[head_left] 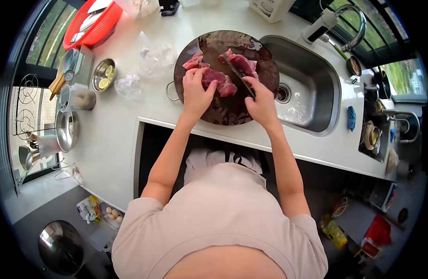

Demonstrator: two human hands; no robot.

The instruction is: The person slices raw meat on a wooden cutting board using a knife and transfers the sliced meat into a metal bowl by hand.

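Observation:
A round dark cutting board (223, 111) lies on the counter and reaches over the sink's left edge. My left hand (196, 90) holds a piece of raw red meat (219, 82) on the board, fingers curled at its far side and thumb at its near edge. My right hand (262, 103) is closed round a kitchen knife (237, 72), its blade pointing away and to the left. The blade lies against a second piece of raw meat (244, 63) at the board's right. The knife's handle is mostly hidden in my palm.
To the right is a steel sink (332, 88) with a drain. On the left stand a steel bowl with lemon slices (104, 76), crumpled clear plastic (129, 87) and a larger steel bowl (67, 131). A red basket (90, 23) holds dishes at the back left. A blue cloth (351, 118) lies right.

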